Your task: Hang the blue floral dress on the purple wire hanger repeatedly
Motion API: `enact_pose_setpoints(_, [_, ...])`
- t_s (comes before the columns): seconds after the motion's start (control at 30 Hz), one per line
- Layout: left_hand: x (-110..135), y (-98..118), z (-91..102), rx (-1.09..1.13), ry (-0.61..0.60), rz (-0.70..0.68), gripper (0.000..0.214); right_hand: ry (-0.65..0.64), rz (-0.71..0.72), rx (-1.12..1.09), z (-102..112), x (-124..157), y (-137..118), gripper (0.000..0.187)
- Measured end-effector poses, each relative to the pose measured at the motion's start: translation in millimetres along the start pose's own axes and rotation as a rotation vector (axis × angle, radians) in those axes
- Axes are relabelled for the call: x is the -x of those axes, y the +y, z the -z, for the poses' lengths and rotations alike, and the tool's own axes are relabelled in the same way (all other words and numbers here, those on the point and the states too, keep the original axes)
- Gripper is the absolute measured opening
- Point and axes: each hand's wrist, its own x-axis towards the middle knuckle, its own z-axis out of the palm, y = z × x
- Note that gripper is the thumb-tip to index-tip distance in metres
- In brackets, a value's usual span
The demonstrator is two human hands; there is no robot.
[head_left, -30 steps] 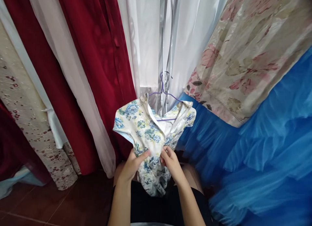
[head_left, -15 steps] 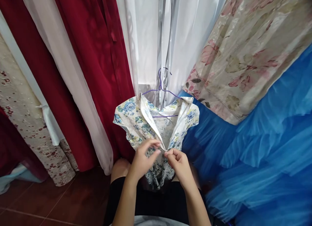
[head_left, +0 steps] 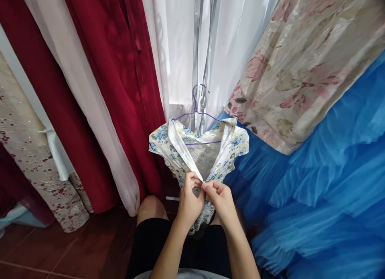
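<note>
A white sleeveless dress with blue and yellow flowers (head_left: pixel 177 158) hangs on a purple wire hanger (head_left: pixel 195 110) in front of my knees. Its V-shaped opening faces me, with pale inner edges folded outward and a zipper along them. At the bottom of that V, my left hand (head_left: pixel 191 196) pinches the left edge of the cloth. Right beside it, the fingertips of my right hand (head_left: pixel 219 194) are closed on the zipper where the two edges meet; the pull itself is hidden. Both hands touch each other. The dress's lower part falls between my legs, partly covered by my forearms.
Dark red fabric (head_left: pixel 105 90) and pale sheer lengths hang at the left, near a beige flowered cloth (head_left: pixel 39 162). White drapery (head_left: pixel 180 50) hangs behind the hanger. At the right are a pink-flowered garment (head_left: pixel 300 78) and ruffled blue tulle (head_left: pixel 315 190). Reddish-brown tiles (head_left: pixel 90 247) form the floor.
My left hand has moved right and closed on the cloth edge beside my right hand. The dress has shifted slightly to the right, its left side drawn inward. My right hand keeps its pinch.
</note>
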Motion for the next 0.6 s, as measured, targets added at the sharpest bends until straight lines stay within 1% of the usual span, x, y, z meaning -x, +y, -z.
enact_pose_setpoints(0.07, [1,-3,-2.0,-0.015,0.010,-0.006,0.034,0.000,0.036,-0.059,-4,-19,-20,0.034])
enact_pose_setpoints(0.13, [1,-9,-2.2,-0.072,0.000,0.003,0.036,-0.010,0.096,-0.120,-10,-47,-48,0.036])
enact_pose_setpoints(0.23, [0,-24,-3.3,-0.143,-0.046,0.019,0.034,-0.029,0.193,-0.133,-24,-92,-93,0.024])
enact_pose_setpoints(0.3, [2,-36,-6.3,-0.184,-0.089,0.032,0.033,-0.035,0.220,-0.140,-34,-114,-114,0.020])
enact_pose_setpoints(0.33, [4,-41,-8.3,-0.207,-0.116,0.047,0.032,-0.031,0.240,-0.143,-38,-120,-121,0.019])
enact_pose_setpoints(0.4, [7,-50,-11.4,-0.244,-0.160,0.091,0.029,-0.019,0.281,-0.144,-45,-125,-126,0.018])
enact_pose_setpoints(0.47, [5,-51,-9.9,-0.232,-0.180,0.115,0.027,-0.010,0.318,-0.136,-48,-121,-122,0.018])
enact_pose_setpoints(0.53, [-7,-40,-1.4,-0.179,-0.150,0.060,0.024,-0.009,0.335,-0.120,-47,-114,-116,0.018])
enact_pose_setpoints(0.6, [-31,-16,13.5,-0.142,-0.061,-0.078,0.024,-0.012,0.344,-0.096,-45,-109,-110,0.018])
